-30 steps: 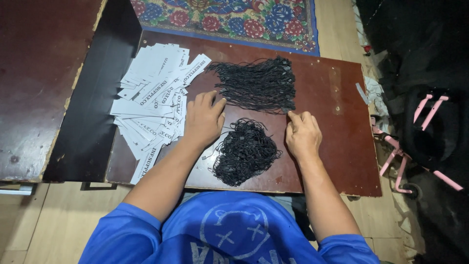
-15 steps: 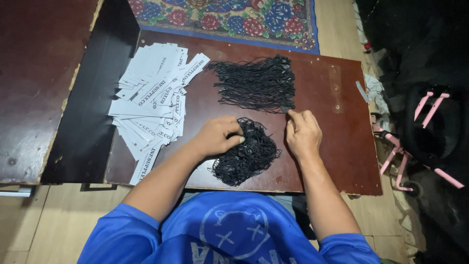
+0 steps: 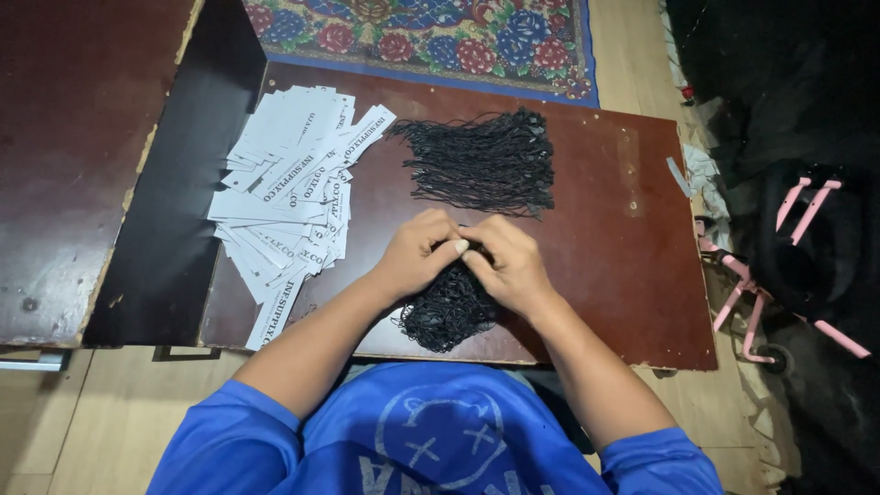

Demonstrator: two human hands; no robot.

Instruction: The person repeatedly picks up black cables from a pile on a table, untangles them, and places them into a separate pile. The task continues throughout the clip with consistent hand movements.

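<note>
Blue short-sleeved T-shirt — pale printed face design on chest — bare forearms.

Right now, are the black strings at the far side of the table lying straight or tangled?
Mostly straight: the far bundle of black strings lies in rough parallel rows, while the near heap beneath both hands is a tangle.
</note>
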